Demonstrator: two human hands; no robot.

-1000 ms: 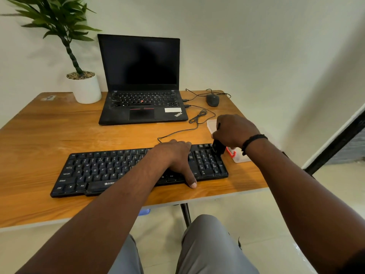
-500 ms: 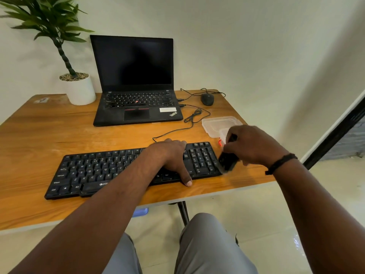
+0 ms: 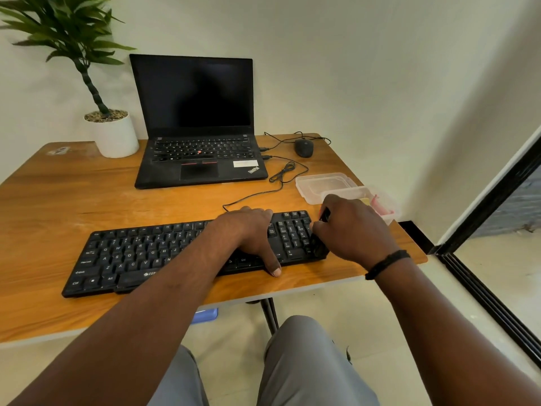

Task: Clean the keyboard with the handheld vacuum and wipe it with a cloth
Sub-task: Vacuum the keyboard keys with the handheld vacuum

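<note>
A black keyboard (image 3: 137, 256) lies near the front edge of the wooden table (image 3: 58, 197). My left hand (image 3: 251, 232) rests flat on its right half, thumb hanging over the front edge. My right hand (image 3: 351, 227) grips a small black handheld vacuum (image 3: 319, 244), mostly hidden by my fingers, with its lower end on the keyboard's right end over the number pad. No cloth shows plainly; something pink and yellow lies in the clear box (image 3: 380, 206) behind my right hand.
An open black laptop (image 3: 199, 159) stands at the back, a potted plant (image 3: 111, 133) to its left, a wired mouse (image 3: 304, 148) to its right. A clear lid (image 3: 319, 183) lies beside the box. Cables (image 3: 281, 177) run across the table's right part.
My right hand has brought the vacuum back from off the keyboard's right edge onto the number pad. My left hand has stayed on the keyboard.
</note>
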